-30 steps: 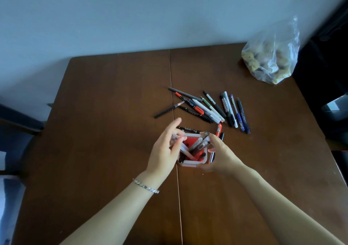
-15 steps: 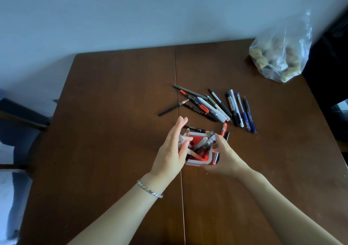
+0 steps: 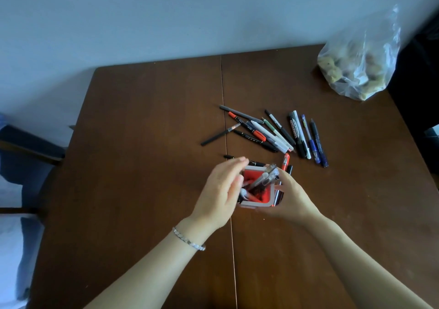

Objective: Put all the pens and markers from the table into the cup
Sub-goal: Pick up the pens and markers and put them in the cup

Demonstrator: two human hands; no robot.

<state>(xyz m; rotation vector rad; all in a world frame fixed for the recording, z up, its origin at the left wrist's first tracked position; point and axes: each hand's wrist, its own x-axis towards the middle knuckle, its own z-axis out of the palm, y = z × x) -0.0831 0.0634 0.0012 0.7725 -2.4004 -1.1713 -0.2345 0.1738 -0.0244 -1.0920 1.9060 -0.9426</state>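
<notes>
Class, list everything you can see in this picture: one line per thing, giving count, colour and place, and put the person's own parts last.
table: one, dark brown wood, fills the view, seam down the middle
cup: one, square, white rim, red inside, centre, between the hands
pens in cup: several, clear and dark, leaning right
loose pens and markers: over a dozen, black, grey, red, blue, white, beyond the cup
plastic bag: one, clear, yellowish contents, far right corner
wall: pale blue-grey, behind
bracelet: one, silver, left wrist
left hand: at cup's left side, fingers blurred
right hand: steadies cup's right side
</notes>
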